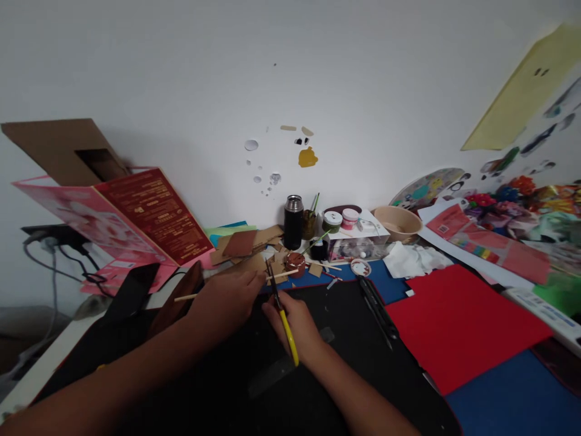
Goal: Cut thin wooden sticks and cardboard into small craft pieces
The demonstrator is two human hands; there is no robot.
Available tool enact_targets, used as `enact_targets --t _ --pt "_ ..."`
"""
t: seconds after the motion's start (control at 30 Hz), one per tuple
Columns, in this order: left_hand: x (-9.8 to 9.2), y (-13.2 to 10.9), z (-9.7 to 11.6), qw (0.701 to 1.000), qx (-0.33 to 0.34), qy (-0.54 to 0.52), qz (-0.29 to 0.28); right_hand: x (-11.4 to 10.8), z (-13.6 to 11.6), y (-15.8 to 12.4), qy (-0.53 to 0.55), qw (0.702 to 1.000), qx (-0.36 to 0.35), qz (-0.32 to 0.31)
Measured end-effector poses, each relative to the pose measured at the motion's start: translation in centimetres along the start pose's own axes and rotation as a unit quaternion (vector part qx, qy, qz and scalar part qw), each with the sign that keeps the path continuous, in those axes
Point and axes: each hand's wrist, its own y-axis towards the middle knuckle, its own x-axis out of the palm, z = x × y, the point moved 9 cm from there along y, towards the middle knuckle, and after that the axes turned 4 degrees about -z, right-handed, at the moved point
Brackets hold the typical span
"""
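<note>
My left hand (229,297) is closed on a thin wooden stick (284,274), which pokes out on both sides of the fingers. In my right hand (297,321) is a pair of scissors (289,336) with yellow handles, its dark blades pointing away from me. The blades cross the stick just right of my left fingertips; whether they touch it I cannot tell. Just beyond the hands sit a small reddish-brown round piece (295,264) and scraps of cardboard (240,243). Both hands are above a black mat (218,387).
A black bottle (293,224), paint jars (332,220) on a clear box and a beige bowl (397,224) line the wall. Red sheets (467,327) and black pens (377,307) lie right. On the left are a phone (131,295) and a pink folder (113,212).
</note>
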Motion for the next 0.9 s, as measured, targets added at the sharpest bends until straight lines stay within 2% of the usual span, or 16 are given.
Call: enact_targets --t 0.1,0.2,0.27,0.37,0.47,0.57,0.63,0.7,0.73,0.8,0.83,0.9 --pt "-0.1 0.4 -1.3 0.997 -0.042 -0.061 -0.030 0.2 0.0 0.0 -0.040 0.999 0.003 0.012" --pt "-0.4 0.6 -2.4 0.986 -0.047 -0.157 -0.042 0.5 0.3 0.0 -0.075 0.997 0.011 0.014" --pt "-0.3 0.9 -3.0 0.970 -0.038 -0.235 -0.055 0.7 0.4 -0.1 -0.092 0.996 0.006 0.017" --pt "0.7 1.2 -3.9 0.935 -0.028 -0.337 -0.105 1.1 0.5 -0.1 -0.111 0.994 -0.007 0.020" --pt "2.6 1.0 -4.4 0.871 -0.052 -0.453 -0.180 1.4 0.5 -0.2 -0.120 0.992 -0.019 0.020" --pt "4.5 0.0 -4.2 0.781 -0.094 -0.562 -0.256 1.6 0.3 -0.3 -0.130 0.991 -0.025 0.013" --pt "5.4 -0.8 -3.9 0.724 -0.118 -0.614 -0.292 1.7 0.0 -0.4 -0.133 0.991 -0.029 0.003" --pt "5.8 -1.4 -3.6 0.686 -0.132 -0.646 -0.308 1.6 -0.3 -0.5 -0.135 0.990 -0.029 -0.008" --pt "5.9 -1.5 -3.5 0.679 -0.134 -0.652 -0.310 1.5 -0.4 -0.5 -0.136 0.990 -0.027 -0.011" --pt "5.7 -1.4 -3.4 0.689 -0.131 -0.646 -0.302 1.4 -0.4 -0.5 -0.134 0.991 -0.024 -0.015" --pt "5.4 -1.1 -3.4 0.706 -0.126 -0.632 -0.294 1.3 -0.4 -0.5 -0.130 0.991 -0.022 -0.015" --pt "4.3 -0.4 -3.6 0.771 -0.104 -0.573 -0.258 1.0 -0.2 -0.4 -0.118 0.993 -0.016 -0.009"
